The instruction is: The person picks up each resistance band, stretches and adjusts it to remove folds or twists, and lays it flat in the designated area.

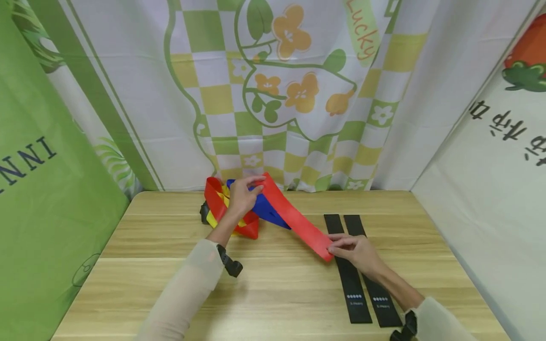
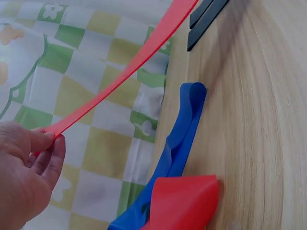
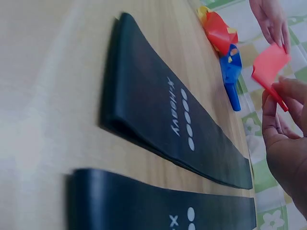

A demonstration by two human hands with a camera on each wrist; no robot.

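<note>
A red resistance band (image 1: 294,215) is stretched out between both hands, slanting down to the right above the table. My left hand (image 1: 244,195) pinches its upper end between thumb and fingers. The lower end is pinched by my right hand (image 1: 358,253), which hovers over the black bands. Behind and below the left hand lies a loose pile: a second red band (image 2: 184,201), a blue band (image 2: 180,139) and a yellow band (image 1: 212,219). The left forearm hides part of this pile in the head view.
Two flat black bands marked X-Heavy, one on the left (image 1: 353,296) and one on the right (image 1: 386,303), lie side by side on the wooden table (image 1: 273,293). A black item (image 1: 204,212) sits at the pile's left edge. A patterned curtain (image 1: 204,94) hangs behind the table.
</note>
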